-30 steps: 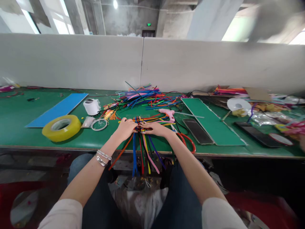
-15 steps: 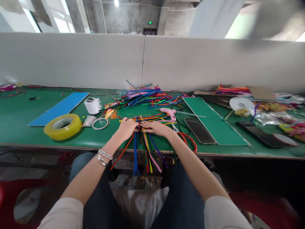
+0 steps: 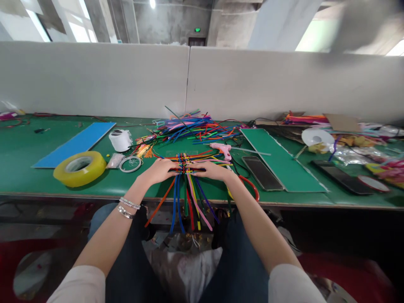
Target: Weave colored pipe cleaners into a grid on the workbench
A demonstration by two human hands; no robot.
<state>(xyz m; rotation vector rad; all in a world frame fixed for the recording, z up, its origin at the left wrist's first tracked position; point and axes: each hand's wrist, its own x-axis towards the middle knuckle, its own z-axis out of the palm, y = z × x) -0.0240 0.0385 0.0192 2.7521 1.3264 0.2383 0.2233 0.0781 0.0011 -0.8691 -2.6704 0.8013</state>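
A small woven piece of coloured pipe cleaners (image 3: 184, 163) lies near the table's front edge. Its blue, orange, red, yellow, pink and purple ends hang over the edge towards my lap; other ends stick out to the right. My left hand (image 3: 162, 169) grips its left side, thumb and fingers closed on the weave. From the right, my right hand (image 3: 210, 170) holds the opposite side the same way. The two hands face each other with the dense weave showing between them. Parts of the fingertips are hidden in the strands.
Behind lies a pile of loose pipe cleaners (image 3: 189, 126). A pink glue gun (image 3: 222, 150), red-handled scissors (image 3: 251, 187), a phone (image 3: 262, 173) and a green board (image 3: 284, 164) are to the right. Leftward are a tape roll (image 3: 94, 167), a white spool (image 3: 120, 140) and a blue board (image 3: 75, 145).
Both hands have shifted slightly outward, uncovering more of the weave between them. The left wrist has moved left and the hanging blue ends have spread apart.
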